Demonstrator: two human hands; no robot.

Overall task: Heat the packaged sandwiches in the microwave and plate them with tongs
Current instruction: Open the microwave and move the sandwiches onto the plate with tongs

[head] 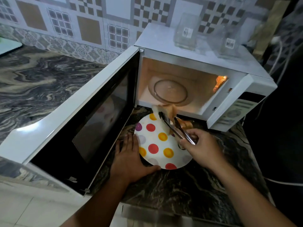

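heating judged done, white microwave (pixel 188 51) door open, turntable bare | pale sandwich (pixel 165 112) pinched in metal tongs (pixel 178 130) gripped by right hand (pixel 201 145), above polka-dot round plate (pixel 157 145) | plate steadied by flat left hand (pixel 129 159) | lowering left

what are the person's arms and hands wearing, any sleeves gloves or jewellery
Nothing that shows. The left hand and the right hand are both bare, with no gloves, rings or watch visible. Both forearms are uncovered down to the bottom edge of the head view, so no sleeve or cuff comes into the picture.
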